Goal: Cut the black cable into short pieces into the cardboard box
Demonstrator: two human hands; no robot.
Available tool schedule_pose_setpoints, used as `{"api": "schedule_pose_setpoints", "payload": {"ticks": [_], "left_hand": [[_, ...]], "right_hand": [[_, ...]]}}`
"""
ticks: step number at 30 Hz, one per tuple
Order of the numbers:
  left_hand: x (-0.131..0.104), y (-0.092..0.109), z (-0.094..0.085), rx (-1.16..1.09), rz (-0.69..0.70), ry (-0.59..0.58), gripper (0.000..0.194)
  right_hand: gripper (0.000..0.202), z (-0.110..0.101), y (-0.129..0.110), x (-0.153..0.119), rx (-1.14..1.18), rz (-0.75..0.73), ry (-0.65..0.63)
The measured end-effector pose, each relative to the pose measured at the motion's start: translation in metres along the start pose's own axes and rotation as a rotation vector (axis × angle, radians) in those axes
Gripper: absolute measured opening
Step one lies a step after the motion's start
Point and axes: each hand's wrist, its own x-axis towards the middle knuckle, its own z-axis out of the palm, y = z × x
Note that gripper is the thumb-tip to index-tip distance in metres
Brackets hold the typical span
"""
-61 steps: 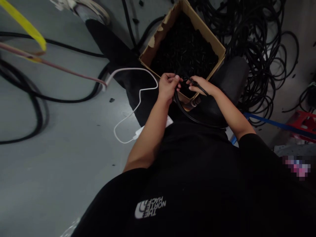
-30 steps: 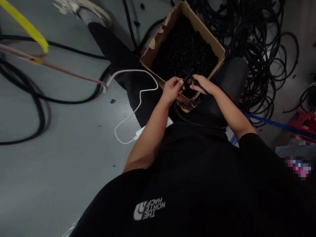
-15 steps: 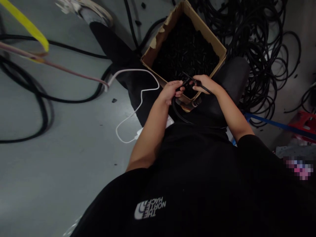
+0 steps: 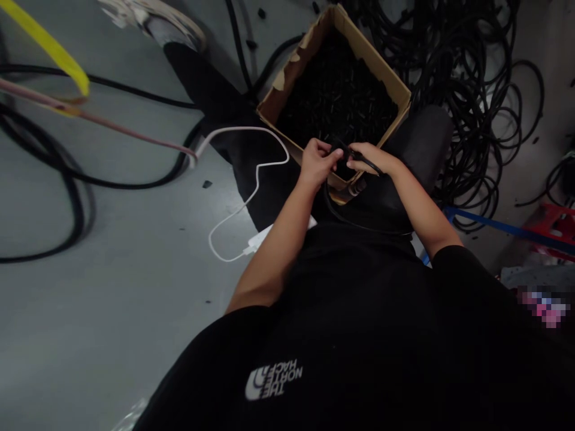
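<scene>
Over the near corner of a cardboard box (image 4: 390, 81), my left hand (image 4: 317, 164) is closed on a dark piece at the end of a black rubber hose (image 4: 335, 212). My right hand (image 4: 371, 158) is closed just to its right, on a black hose length (image 4: 369, 165) that runs back along the palm. The fingertips of both hands nearly meet. Whatever lies between them is too dark to make out fully. Many short black pieces (image 4: 336, 90) fill the box beneath the hands.
A tangled heap of black hose (image 4: 467, 120) lies to the right of the box. More hose (image 4: 76, 203) loops over the grey floor at left. A white cable (image 4: 258, 179) hangs across my leg to a white device (image 4: 258, 238). A yellow strap (image 4: 49, 48) shows upper left.
My left hand has shifted slightly right and turned, its thumb now nearer the right fingers. The right hand has stayed almost in place, and the hose loop under them has moved a little right.
</scene>
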Motion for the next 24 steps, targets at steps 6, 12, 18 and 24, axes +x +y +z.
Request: {"api": "schedule_pose_setpoints", "payload": {"ticks": [6,12,18,24], "left_hand": [[0.003,-0.007,0.000,-0.055,-0.002,0.017,0.090],[0.006,-0.009,-0.001,-0.019,0.017,0.006,0.071],[0.005,-0.013,0.000,0.007,0.017,-0.024,0.067],[0.008,-0.009,-0.013,0.029,0.012,-0.033,0.060]], "right_hand": [[0.021,0.003,0.005,0.002,0.033,0.061,0.117],[0.021,0.003,0.014,0.006,-0.163,-0.043,0.095],[0.023,0.010,0.002,0.004,-0.240,-0.024,0.170],[0.018,0.011,-0.013,-0.011,-0.267,0.020,0.185]]}}
